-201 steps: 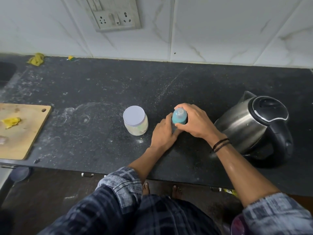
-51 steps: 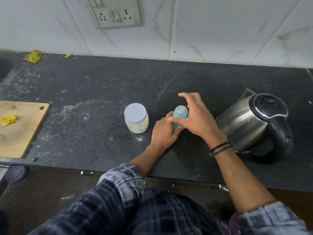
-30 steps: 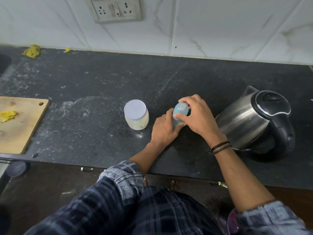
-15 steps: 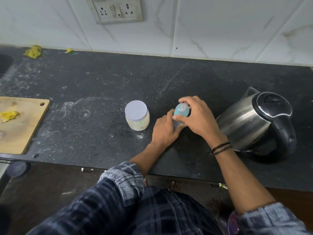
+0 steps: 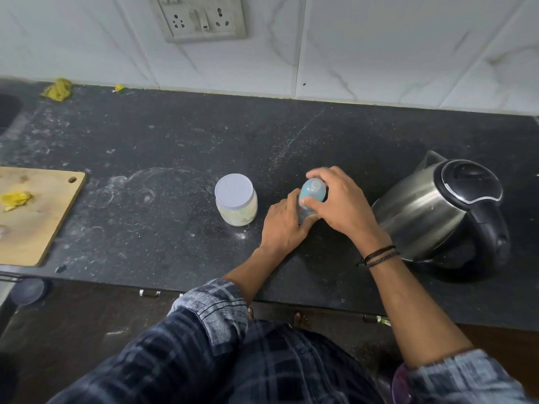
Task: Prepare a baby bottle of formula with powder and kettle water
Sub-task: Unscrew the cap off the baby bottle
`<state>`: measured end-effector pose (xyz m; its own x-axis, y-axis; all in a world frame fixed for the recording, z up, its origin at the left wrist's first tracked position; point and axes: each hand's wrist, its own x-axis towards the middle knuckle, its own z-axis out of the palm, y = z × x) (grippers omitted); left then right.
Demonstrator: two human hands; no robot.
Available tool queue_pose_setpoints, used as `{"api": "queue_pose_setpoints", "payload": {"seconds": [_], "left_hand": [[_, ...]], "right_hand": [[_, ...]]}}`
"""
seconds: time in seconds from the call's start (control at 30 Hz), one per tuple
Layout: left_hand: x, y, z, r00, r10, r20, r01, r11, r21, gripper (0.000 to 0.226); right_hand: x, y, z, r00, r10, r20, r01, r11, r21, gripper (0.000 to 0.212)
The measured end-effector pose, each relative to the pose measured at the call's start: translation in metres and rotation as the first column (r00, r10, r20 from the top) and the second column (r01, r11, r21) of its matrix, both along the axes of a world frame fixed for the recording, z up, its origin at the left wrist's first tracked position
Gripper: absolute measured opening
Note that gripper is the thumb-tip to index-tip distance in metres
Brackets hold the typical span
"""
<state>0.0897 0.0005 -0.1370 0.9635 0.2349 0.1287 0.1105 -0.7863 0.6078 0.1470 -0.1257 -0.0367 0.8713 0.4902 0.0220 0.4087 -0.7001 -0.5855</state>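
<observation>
Dark stone counter (image 5: pixel 163 135) runs the width of the room under a white marble-tiled wall (image 5: pixel 393 48), its near edge cutting straight across just ahead of the person's plaid shirt. Close to that near edge, a little right of middle, the baby bottle (image 5: pixel 311 193) stands upright on the stone, blue cap still on. The left hand (image 5: pixel 284 225) is wrapped around the bottle's lower body, heel of the palm resting on the counter; the right hand (image 5: pixel 339 202) is curled over the top, thumb and fingers closed on the cap. Just left of the hands, near but not touching, sits the formula jar (image 5: pixel 236 201) with its pale lid on and cream powder showing through the side. To the right the steel kettle (image 5: pixel 437 208) stands with its lid shut and black handle toward the near edge, so the right wrist has only a narrow gap beside it. Far more free room lies to the left: a broad dusty stretch of bare stone reaches to a wooden cutting board (image 5: pixel 35 214) that overhangs the near edge at the left margin. Behind the bottle the counter is open all the way to the wall, where a socket plate (image 5: pixel 201 18) sits high up and a yellow scrap (image 5: pixel 57 88) lies in the far left corner.
</observation>
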Motion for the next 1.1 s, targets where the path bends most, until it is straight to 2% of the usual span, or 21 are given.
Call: {"api": "queue_pose_setpoints", "payload": {"seconds": [0.07, 0.2, 0.33, 0.57, 0.73, 0.83, 0.97, 1.1], "left_hand": [[-0.001, 0.000, 0.001, 1.000, 0.002, 0.009, -0.002, 1.000, -0.010, 0.069], [-0.001, 0.000, 0.001, 1.000, 0.000, -0.006, 0.000, 1.000, -0.003, 0.071], [-0.002, 0.000, 0.004, 1.000, -0.007, -0.004, 0.007, 1.000, -0.020, 0.069], [-0.003, -0.001, 0.009, 1.000, 0.000, 0.004, 0.000, 1.000, -0.026, 0.069], [-0.003, 0.002, 0.010, 1.000, 0.006, -0.013, -0.007, 0.997, -0.079, 0.067], [-0.002, 0.003, 0.015, 0.999, 0.002, -0.047, -0.009, 0.989, -0.147, 0.068], [-0.001, 0.005, 0.018, 0.992, -0.009, -0.126, -0.026, 0.961, -0.275, 0.071], [-0.002, 0.005, 0.022, 0.990, -0.008, -0.141, -0.047, 0.920, -0.388, 0.081]], "right_hand": [[0.000, 0.000, 0.001, 1.000, 0.016, -0.015, -0.016, 1.000, -0.002, 0.054], [-0.001, 0.001, 0.003, 0.999, 0.043, -0.010, -0.043, 0.999, -0.010, 0.073], [-0.002, 0.001, 0.002, 0.999, 0.021, -0.028, -0.023, 0.998, -0.058, 0.057], [0.000, -0.003, 0.008, 0.999, 0.019, -0.047, -0.017, 0.999, 0.048, 0.053], [0.010, -0.015, 0.012, 0.993, -0.098, -0.058, 0.109, 0.971, 0.215, 0.053], [0.020, -0.023, 0.010, 0.971, -0.228, -0.068, 0.238, 0.940, 0.245, 0.051], [0.035, -0.028, -0.003, 0.951, -0.305, -0.038, 0.308, 0.944, 0.119, 0.050], [0.045, -0.027, -0.027, 0.965, -0.253, -0.063, 0.251, 0.967, -0.044, 0.048]]}}
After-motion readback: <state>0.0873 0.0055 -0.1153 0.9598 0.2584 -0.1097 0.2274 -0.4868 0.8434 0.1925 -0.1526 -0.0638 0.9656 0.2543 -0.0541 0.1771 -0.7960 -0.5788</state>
